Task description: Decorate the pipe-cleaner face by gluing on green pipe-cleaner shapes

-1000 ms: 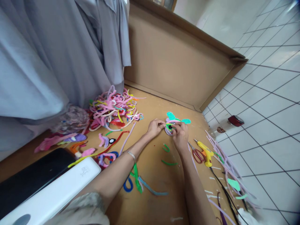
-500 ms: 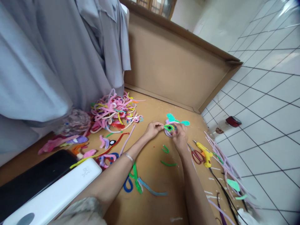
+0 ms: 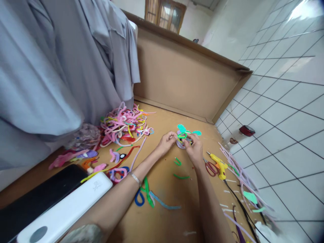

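A bright green pipe cleaner [image 3: 182,135], bent into a loop, is between my two hands. My left hand [image 3: 167,143] is closed in a pinch at the loop's left side. From the right, my right hand [image 3: 194,148] has thumb and fingers closed at the loop's other side, partly covering it. Just behind and below the loop is a pipe-cleaner piece with a lilac round part [image 3: 180,146]. Two teal leaf-shaped pieces [image 3: 181,128] stick out at its top. A short bent green pipe cleaner [image 3: 178,162] and a straighter one [image 3: 181,177] lie between my forearms.
A heap of pink and mixed pipe cleaners [image 3: 121,123] lies at left, near a white power bank [image 3: 68,206] and a black device [image 3: 45,189]. Red-handled scissors [image 3: 212,168], a yellow glue gun [image 3: 219,165] and lilac pipe cleaners [image 3: 240,182] lie right. A cardboard wall [image 3: 174,71] stands behind.
The green pipe cleaner now shows as a rounder, raised loop over the lilac piece. My right thumb has come to the loop's lower edge. The view has tilted slightly upward.
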### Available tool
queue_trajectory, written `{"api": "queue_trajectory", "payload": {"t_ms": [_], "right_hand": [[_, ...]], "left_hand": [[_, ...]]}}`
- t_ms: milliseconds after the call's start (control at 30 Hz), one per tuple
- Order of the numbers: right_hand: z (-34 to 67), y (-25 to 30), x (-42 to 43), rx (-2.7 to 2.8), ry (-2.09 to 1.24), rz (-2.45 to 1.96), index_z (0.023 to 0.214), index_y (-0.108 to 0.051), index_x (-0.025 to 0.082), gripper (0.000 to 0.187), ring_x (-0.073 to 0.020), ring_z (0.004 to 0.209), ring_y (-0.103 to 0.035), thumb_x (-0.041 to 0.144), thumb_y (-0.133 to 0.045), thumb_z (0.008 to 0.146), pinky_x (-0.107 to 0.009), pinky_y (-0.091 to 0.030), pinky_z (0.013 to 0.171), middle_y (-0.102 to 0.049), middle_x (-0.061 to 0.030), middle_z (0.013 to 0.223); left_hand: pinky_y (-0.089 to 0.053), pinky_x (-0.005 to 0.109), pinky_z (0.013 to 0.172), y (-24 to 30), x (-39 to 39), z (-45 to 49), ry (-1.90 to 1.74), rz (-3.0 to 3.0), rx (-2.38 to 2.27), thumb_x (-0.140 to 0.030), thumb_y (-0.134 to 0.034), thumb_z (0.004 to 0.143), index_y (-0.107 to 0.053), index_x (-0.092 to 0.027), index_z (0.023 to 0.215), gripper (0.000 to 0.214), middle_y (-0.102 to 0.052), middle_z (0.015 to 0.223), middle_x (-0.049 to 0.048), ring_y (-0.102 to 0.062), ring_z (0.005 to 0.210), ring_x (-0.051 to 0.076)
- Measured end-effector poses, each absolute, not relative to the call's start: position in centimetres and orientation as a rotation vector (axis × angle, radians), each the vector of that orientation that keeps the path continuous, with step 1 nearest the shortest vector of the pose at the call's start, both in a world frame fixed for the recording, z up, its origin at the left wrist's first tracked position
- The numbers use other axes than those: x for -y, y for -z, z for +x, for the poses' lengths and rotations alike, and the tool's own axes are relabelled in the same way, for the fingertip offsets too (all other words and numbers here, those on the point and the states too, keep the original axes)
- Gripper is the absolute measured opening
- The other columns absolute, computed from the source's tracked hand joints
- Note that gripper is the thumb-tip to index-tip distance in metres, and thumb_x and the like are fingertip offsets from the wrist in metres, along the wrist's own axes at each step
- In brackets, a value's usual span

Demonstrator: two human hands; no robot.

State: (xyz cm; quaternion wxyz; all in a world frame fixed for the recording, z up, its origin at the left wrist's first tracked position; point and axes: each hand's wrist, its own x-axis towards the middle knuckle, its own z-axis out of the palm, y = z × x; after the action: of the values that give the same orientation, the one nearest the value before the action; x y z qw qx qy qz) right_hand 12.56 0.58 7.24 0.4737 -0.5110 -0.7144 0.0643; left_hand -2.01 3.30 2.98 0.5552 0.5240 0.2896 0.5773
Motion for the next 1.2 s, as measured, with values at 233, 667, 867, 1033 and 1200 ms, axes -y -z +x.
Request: {"api": "queue_trajectory", "payload": {"t_ms": [233,667,867,1033,1200], "right_hand": [[10.6,-7.4,2.2,1.363,-0.848,-1.049,0.073,-0.069,0.020,0.019,-0.0194,0.075,-0.062,0.037,-0.072,0.065,-0.034,-0.050,0.075,-0.070,-0.0030,0.077],[9.9,-2.2,7.6,1.001,-0.904,-1.014,0.068,-0.059,0.019,0.026,-0.0118,0.059,-0.052,0.042,-0.070,0.066,-0.026,-0.046,0.062,-0.059,0.0021,0.062],[10.5,-1.9,8.0,0.994,-0.965,-1.024,0.068,-0.060,0.019,0.025,-0.0119,0.060,-0.054,0.040,-0.072,0.063,-0.026,-0.047,0.064,-0.060,0.0026,0.061],[10.7,-1.7,8.1,1.030,-1.001,-1.023,0.070,-0.061,0.019,0.026,-0.0134,0.061,-0.057,0.041,-0.074,0.063,-0.027,-0.048,0.064,-0.063,0.0010,0.063],[10.7,-1.5,8.2,1.070,-1.038,-1.012,0.072,-0.061,0.019,0.026,-0.0134,0.061,-0.059,0.041,-0.073,0.065,-0.027,-0.048,0.063,-0.063,0.0010,0.063]], "left_hand": [[-0.036,0.021,0.058,-5.1,0.9,-2.4,-1.450,1.315,-0.810,-0.042,-0.064,0.074,-0.054,-0.016,0.071,0.028,-0.051,0.061,-0.0038,-0.044,0.058,0.009],[-0.046,0.025,0.068,-1.2,6.2,0.0,-1.403,1.173,-0.773,-0.043,-0.069,0.071,-0.058,-0.015,0.072,0.031,-0.063,0.066,0.0007,-0.057,0.063,0.011],[-0.042,0.025,0.066,-0.9,7.2,0.1,-1.396,1.153,-0.735,-0.049,-0.067,0.073,-0.054,-0.016,0.069,0.036,-0.057,0.063,-0.0012,-0.052,0.063,0.010],[-0.036,0.024,0.057,-1.2,7.5,0.0,-1.358,1.075,-0.736,-0.058,-0.060,0.074,-0.047,-0.018,0.063,0.043,-0.041,0.053,-0.0046,-0.040,0.055,0.009],[-0.034,0.024,0.055,-1.0,7.3,-0.2,-1.336,1.126,-0.794,-0.061,-0.059,0.073,-0.042,-0.019,0.058,0.048,-0.039,0.052,-0.0043,-0.036,0.052,0.009]]}}
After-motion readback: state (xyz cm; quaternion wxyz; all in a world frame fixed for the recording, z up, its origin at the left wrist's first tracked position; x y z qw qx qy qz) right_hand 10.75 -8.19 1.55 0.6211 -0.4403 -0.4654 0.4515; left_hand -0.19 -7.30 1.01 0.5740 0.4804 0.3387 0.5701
